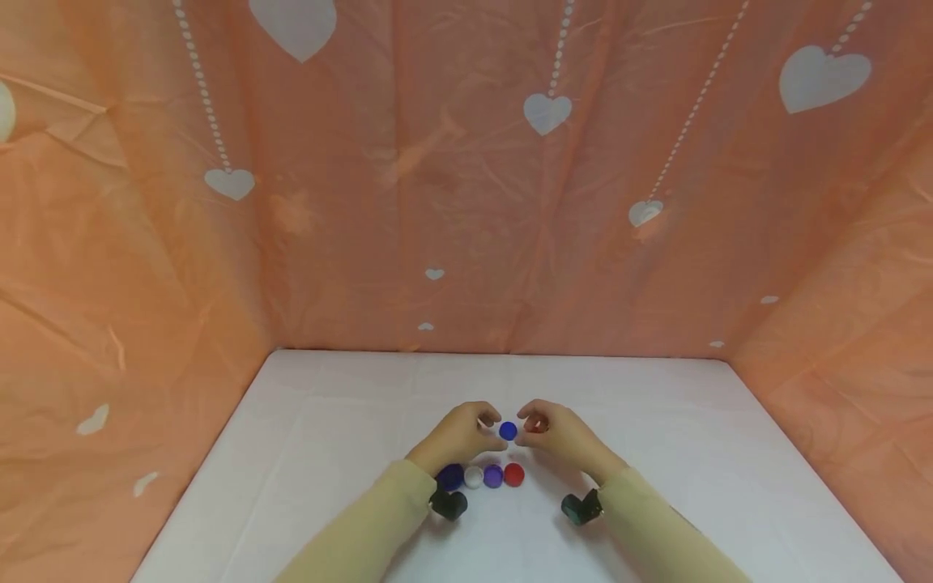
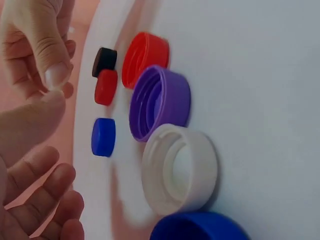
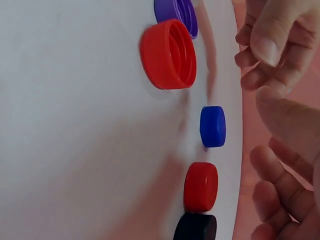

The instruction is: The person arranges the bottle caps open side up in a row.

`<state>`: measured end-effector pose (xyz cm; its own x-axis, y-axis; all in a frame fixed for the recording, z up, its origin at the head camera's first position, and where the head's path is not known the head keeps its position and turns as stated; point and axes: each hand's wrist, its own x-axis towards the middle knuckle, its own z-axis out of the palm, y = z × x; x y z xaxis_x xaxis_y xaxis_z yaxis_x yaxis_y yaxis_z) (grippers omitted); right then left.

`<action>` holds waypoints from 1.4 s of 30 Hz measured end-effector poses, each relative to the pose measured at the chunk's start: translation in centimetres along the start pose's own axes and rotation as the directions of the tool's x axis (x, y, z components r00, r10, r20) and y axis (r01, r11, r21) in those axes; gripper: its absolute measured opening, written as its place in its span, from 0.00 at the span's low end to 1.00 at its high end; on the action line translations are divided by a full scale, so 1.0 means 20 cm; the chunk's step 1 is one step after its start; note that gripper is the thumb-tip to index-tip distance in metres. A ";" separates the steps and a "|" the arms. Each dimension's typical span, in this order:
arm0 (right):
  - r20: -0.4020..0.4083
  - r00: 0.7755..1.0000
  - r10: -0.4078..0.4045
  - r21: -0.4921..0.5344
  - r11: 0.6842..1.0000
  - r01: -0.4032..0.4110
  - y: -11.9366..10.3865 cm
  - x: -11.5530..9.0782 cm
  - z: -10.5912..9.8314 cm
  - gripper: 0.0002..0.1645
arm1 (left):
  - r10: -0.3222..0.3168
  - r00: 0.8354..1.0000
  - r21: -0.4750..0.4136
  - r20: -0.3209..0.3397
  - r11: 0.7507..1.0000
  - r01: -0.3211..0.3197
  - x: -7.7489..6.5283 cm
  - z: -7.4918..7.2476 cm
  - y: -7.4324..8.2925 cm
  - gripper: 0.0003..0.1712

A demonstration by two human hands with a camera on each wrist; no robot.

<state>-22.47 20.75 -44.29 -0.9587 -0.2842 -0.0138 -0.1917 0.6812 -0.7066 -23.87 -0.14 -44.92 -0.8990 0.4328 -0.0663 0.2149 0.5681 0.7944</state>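
Note:
Both hands hover over the white table with fingers loosely curved, holding nothing. Between my left hand (image 1: 461,433) and my right hand (image 1: 564,433) lies a small blue bottle cap (image 1: 508,431), apart from the fingers in the head view. A small red cap (image 3: 201,187) and a black cap (image 3: 196,227) sit beside each other below my right hand, which mostly hides them from the head camera. Nearer my body runs a row of larger upturned caps: dark blue (image 1: 450,477), white (image 2: 181,170), purple (image 2: 161,103) and red (image 3: 169,55). The left wrist partly covers the dark blue one.
A white cloth covers the table (image 1: 350,397). Orange fabric with white hearts (image 1: 466,202) hangs behind it and on both sides. Each wrist wears a dark camera, the left one (image 1: 448,504) close in front of the row and the right one (image 1: 581,508) farther right.

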 end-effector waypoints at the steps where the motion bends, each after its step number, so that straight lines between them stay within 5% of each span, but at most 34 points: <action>1: -0.002 1.000 -0.008 -0.005 1.000 0.008 0.00 0.01 0.01 0.20 | 0.006 1.000 -0.009 0.002 1.000 -0.006 0.01 0.00 0.00 0.24; 8: 0.029 0.999 -0.021 -0.012 1.000 0.021 0.01 0.09 0.03 0.19 | -0.018 1.000 -0.026 0.008 0.999 0.018 0.05 -0.01 -0.04 0.21; 23: -0.046 0.998 -0.034 -0.231 0.973 0.023 0.01 0.11 0.07 0.15 | -0.079 0.996 0.028 0.041 0.997 0.078 0.05 0.01 -0.07 0.18; 42: -0.020 0.999 -0.044 -0.273 0.961 0.036 0.01 0.12 0.11 0.08 | -0.147 0.989 0.127 -0.017 0.981 0.148 0.11 0.07 -0.04 0.11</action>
<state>-24.26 18.77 -46.11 -0.9534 -0.3001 0.0311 -0.2766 0.8284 -0.4870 -25.42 1.30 -46.61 -0.9274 0.3322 -0.1721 0.1260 0.7104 0.6924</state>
